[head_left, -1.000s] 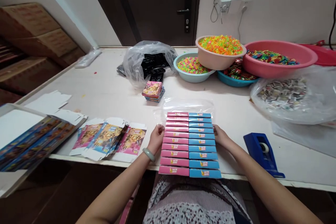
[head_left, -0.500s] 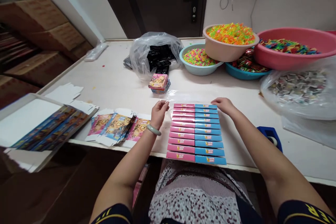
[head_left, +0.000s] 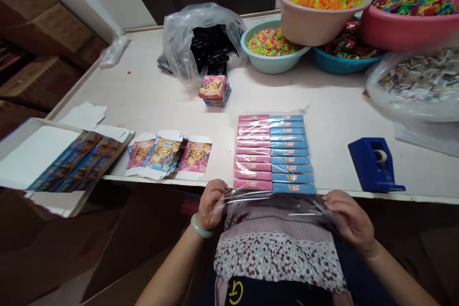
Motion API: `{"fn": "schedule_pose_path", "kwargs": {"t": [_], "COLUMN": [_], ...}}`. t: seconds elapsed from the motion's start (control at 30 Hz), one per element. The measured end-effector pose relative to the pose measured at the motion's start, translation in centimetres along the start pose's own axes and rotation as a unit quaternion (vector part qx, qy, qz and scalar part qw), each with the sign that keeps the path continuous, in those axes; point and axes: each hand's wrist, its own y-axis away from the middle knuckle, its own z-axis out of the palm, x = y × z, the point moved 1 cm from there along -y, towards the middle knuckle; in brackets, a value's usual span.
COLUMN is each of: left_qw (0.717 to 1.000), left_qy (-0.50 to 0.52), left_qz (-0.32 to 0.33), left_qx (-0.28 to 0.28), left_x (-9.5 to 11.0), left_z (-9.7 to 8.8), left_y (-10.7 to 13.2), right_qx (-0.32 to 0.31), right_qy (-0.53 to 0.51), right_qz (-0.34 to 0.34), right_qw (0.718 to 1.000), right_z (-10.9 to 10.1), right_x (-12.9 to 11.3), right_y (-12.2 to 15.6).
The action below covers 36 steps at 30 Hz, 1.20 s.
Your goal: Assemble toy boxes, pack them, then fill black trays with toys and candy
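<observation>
The left hand (head_left: 211,204) and right hand (head_left: 349,217) grasp opposite ends of the near edge of clear plastic film (head_left: 274,202). Beneath it, just beyond and between the hands, lie pink and blue boxes (head_left: 254,158) in two columns. Blue tape dispenser (head_left: 365,167): beyond the right hand. Printed carton blanks (head_left: 165,153): left of the left hand.

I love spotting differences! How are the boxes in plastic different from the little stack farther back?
The boxes in plastic form two columns; the little stack is one small pile. The boxes in plastic show narrow sides on top; the little stack shows a picture. The left hand and right hand hold the boxes' clear plastic; neither touches the stack. Both have pink and blue.
</observation>
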Motion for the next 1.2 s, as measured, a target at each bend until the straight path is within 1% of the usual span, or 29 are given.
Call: {"fn": "schedule_pose_path", "kwargs": {"t": [0.07, 0.17, 0.2, 0.23, 0.27, 0.3, 0.37, 0.4, 0.43, 0.47, 0.53, 0.6, 0.63, 0.7, 0.73, 0.77, 0.87, 0.9, 0.97, 1.03, 1.13, 1.2], "left_qw": [0.999, 0.998, 0.998, 0.998, 0.998, 0.996, 0.986, 0.981, 0.976, 0.973, 0.970, 0.971, 0.971, 0.968, 0.966, 0.963, 0.963, 0.966, 0.974, 0.980, 0.980, 0.979], "left_qy": [-0.012, -0.034, -0.042, -0.052, -0.066, -0.084, -0.124, -0.138, -0.142, -0.136, -0.098, -0.052, -0.034, -0.010, -0.004, -0.002, -0.011, -0.015, -0.015, -0.011, -0.014, -0.013], "left_qz": [0.016, 0.016, 0.013, 0.007, -0.004, -0.019, -0.063, -0.089, -0.119, -0.151, -0.199, -0.213, -0.209, -0.203, -0.205, -0.209, -0.219, -0.214, -0.193, -0.173, -0.165, -0.166], "left_qx": [-0.028, -0.059, -0.055, -0.040, -0.013, 0.021, 0.089, 0.107, 0.111, 0.107, 0.094, 0.100, 0.113, 0.146, 0.160, 0.167, 0.155, 0.145, 0.118, 0.102, 0.111, 0.117], "left_x": [1.1, 1.8, 1.7, 1.3, 0.8, 0.2, -1.2, -1.7, -2.2, -2.4, -2.6, -2.5, -2.5, -2.8, -3.0, -3.2, -3.2, -3.0, -2.4, -1.8, -1.5, -1.6], "left_z": [-0.6, -1.1, -1.1, -0.9, -0.5, 0.0, 1.4, 2.1, 2.9, 3.6, 4.6, 5.2, 5.3, 5.4, 5.3, 5.3, 5.0, 4.8, 4.5, 4.2, 4.1, 4.5], "left_y": [2.1, 5.1, 5.9, 6.5, 6.9, 7.0, 6.4, 5.8, 5.0, 4.2, 2.7, 1.8, 1.6, 1.5, 1.6, 1.7, 2.3, 2.6, 3.2, 3.8, 4.3, 4.4], "right_qx": [-0.047, -0.086, -0.082, -0.064, -0.033, 0.006, 0.081, 0.101, 0.104, 0.100, 0.053, 0.006, 0.003, 0.048, 0.073, 0.085, 0.070, 0.072, 0.085, 0.079, 0.051, 0.057], "right_qy": [0.006, 0.011, 0.014, 0.021, 0.036, 0.060, 0.126, 0.160, 0.183, 0.193, 0.178, 0.128, 0.100, 0.048, 0.026, 0.006, -0.035, -0.041, -0.045, -0.045, -0.051, -0.052], "right_qz": [-0.001, 0.022, 0.030, 0.037, 0.039, 0.036, 0.021, 0.014, 0.018, 0.030, 0.065, 0.096, 0.106, 0.116, 0.113, 0.103, 0.069, 0.069, 0.091, 0.105, 0.098, 0.104], "right_qw": [0.999, 0.996, 0.996, 0.997, 0.998, 0.998, 0.989, 0.982, 0.977, 0.976, 0.980, 0.987, 0.989, 0.991, 0.991, 0.991, 0.995, 0.994, 0.991, 0.990, 0.993, 0.992], "right_z": [-0.6, -1.0, -0.8, -0.6, -0.3, 0.1, 1.0, 1.6, 2.1, 2.6, 3.4, 3.8, 3.8, 3.7, 3.7, 3.7, 4.1, 4.1, 4.0, 3.7, 3.1, 2.8], "right_x": [-0.5, -1.0, -0.9, -0.6, -0.1, 0.6, 2.2, 2.9, 3.6, 4.2, 4.8, 4.8, 4.6, 4.1, 3.7, 3.3, 2.5, 2.4, 2.5, 2.7, 3.1, 3.3], "right_y": [2.4, 5.9, 6.8, 7.4, 7.6, 7.4, 6.0, 4.8, 3.6, 2.3, 0.2, -1.0, -1.3, -1.2, -1.0, -0.7, 0.2, 0.5, 0.9, 1.3, 1.9, 2.2]}}
